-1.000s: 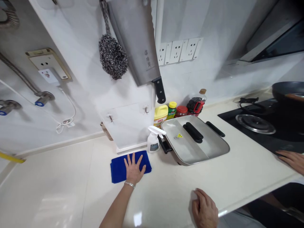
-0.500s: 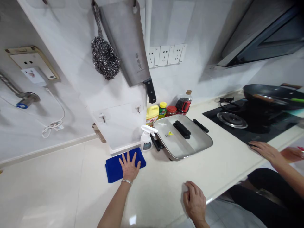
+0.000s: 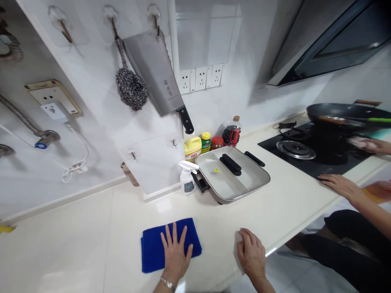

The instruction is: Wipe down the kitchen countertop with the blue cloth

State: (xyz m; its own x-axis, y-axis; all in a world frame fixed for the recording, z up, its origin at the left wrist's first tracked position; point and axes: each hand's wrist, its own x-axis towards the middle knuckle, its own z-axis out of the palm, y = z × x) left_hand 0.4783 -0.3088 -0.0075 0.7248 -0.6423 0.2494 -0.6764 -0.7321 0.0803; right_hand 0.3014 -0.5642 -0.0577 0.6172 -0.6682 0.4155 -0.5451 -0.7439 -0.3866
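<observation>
My left hand (image 3: 176, 253) lies flat on a folded blue cloth (image 3: 152, 248), its fingers spread apart and a silver bracelet at the wrist. The cloth rests on the white countertop (image 3: 122, 232). Near the counter's front edge, my right hand (image 3: 252, 252) leans on the surface with its fingers curled together, and nothing shows in it. Beyond both hands stand a white spray bottle (image 3: 187, 179) and a square electric pan with a glass lid (image 3: 233, 175).
A cleaver (image 3: 159, 73) and a steel-wool scrubber (image 3: 131, 88) hang on the wall. Bottles, including a yellow jug (image 3: 193, 148), stand behind the pan. At right, another person's hand (image 3: 339, 185) touches the cooktop edge; their other hand (image 3: 378, 145) holds a pale cloth near a wok (image 3: 332, 112).
My left hand has drawn the blue cloth back toward me, away from the wall. My right hand stays in place. The co-worker's cloth-holding hand has come onto the cooktop.
</observation>
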